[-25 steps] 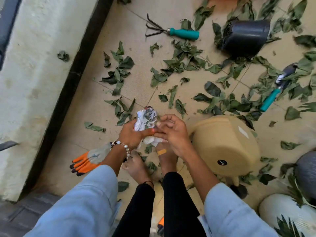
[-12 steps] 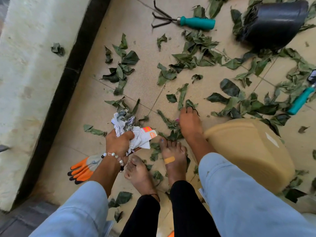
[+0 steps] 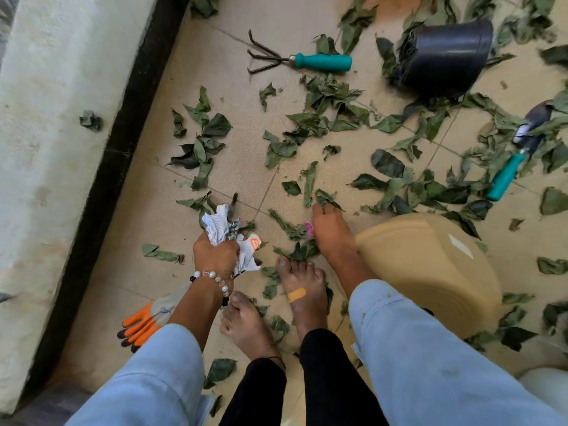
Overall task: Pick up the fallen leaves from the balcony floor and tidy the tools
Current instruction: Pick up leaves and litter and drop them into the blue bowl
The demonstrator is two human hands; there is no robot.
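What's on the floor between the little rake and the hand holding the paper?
In the head view, scattered green leaves on bare tan tile lie between the rake and the left hand gripping crumpled paper.

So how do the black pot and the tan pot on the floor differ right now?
The black pot is smaller, glossy and lies far from the person, among leaves by the hand rake. The tan pot is much larger, matte, carries a white sticker and lies right beside the right hand. Leaves cluster thickly at the black pot's mouth; the tan pot's mouth is not visible. Both lie tipped on their sides.
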